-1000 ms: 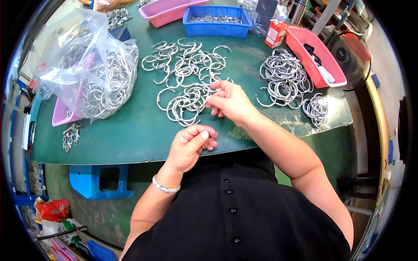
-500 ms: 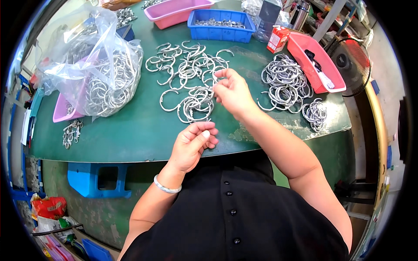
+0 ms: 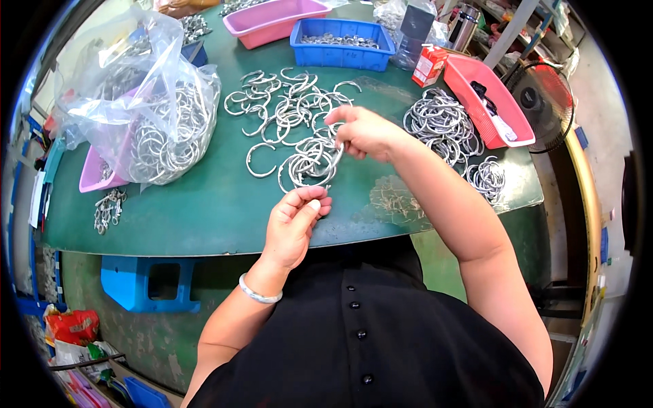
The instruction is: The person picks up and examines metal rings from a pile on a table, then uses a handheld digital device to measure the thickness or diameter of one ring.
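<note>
A loose spread of silver, bangle-like open rings (image 3: 289, 112) lies on the green table, with a tighter cluster of rings (image 3: 303, 163) at its near end. My right hand (image 3: 367, 134) is over the right side of that cluster, thumb and fingers closed on the edge of one silver open ring (image 3: 339, 158). Its index finger points out over the spread. Just nearer than the cluster, my left hand (image 3: 294, 221) is closed, thumb against curled fingers. A tiny bit of something shows at its fingertips, too small to name.
A clear plastic bag of rings (image 3: 170, 136) stands at left, by small metal parts (image 3: 109, 209). Tangled ring piles (image 3: 442, 122) lie right, beside a pink basket (image 3: 490, 102) and a fan (image 3: 544, 105). A blue bin (image 3: 343, 54) and a pink bin (image 3: 272, 24) stand at back.
My right hand has come slightly nearer and taken hold of a ring at the cluster's right edge. My left hand stays nearly in place.
</note>
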Demonstrator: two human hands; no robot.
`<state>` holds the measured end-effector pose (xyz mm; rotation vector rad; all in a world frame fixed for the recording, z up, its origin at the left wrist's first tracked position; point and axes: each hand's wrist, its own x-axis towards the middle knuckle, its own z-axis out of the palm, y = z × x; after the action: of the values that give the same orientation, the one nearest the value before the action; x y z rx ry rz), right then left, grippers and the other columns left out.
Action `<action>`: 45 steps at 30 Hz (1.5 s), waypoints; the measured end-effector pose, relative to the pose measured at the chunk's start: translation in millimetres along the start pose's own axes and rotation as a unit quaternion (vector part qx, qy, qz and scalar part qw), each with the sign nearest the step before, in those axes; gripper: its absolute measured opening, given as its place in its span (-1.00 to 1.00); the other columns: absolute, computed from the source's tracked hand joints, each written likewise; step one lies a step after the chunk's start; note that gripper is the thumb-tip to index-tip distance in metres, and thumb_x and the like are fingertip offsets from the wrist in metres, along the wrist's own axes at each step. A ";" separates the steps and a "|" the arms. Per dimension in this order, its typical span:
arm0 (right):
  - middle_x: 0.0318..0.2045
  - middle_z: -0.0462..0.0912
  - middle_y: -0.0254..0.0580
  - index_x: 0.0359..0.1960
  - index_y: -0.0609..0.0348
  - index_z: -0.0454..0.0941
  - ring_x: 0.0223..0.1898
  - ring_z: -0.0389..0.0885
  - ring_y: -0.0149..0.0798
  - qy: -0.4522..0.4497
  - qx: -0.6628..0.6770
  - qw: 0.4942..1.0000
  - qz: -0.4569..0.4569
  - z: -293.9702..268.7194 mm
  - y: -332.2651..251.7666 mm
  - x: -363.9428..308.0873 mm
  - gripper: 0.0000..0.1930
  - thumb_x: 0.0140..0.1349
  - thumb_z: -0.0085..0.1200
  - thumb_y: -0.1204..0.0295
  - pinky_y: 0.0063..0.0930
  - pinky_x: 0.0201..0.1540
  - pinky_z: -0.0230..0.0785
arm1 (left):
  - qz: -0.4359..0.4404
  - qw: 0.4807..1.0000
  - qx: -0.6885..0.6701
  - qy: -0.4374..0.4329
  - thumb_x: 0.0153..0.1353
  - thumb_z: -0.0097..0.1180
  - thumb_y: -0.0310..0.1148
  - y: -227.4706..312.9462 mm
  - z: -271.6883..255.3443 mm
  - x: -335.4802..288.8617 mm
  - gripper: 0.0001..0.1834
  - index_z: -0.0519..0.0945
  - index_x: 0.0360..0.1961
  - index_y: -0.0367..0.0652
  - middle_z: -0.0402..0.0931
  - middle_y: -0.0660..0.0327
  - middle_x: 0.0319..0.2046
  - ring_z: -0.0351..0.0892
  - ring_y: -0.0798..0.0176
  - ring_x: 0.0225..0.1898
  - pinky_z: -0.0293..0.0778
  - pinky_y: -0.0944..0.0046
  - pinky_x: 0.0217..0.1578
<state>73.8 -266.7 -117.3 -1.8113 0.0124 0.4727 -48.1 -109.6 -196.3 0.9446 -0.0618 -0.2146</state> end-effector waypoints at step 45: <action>-0.43 0.52 -0.24 -0.11 0.28 0.26 -0.49 0.47 -0.49 -0.126 0.206 0.962 -0.126 0.0 53.9 -86.8 -0.73 0.15 -0.08 0.51 -0.66 -0.43 0.32 | -0.057 0.996 0.034 0.062 0.20 -0.12 -0.39 31.1 21.6 -8.5 -0.84 0.45 -0.32 -0.24 0.48 0.20 -0.49 0.47 0.36 -0.51 0.41 0.44 -0.51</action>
<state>-19.3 -302.9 -138.9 -1.3134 -0.2749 0.4749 -54.7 -107.4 -158.1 1.0276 0.1006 -0.2592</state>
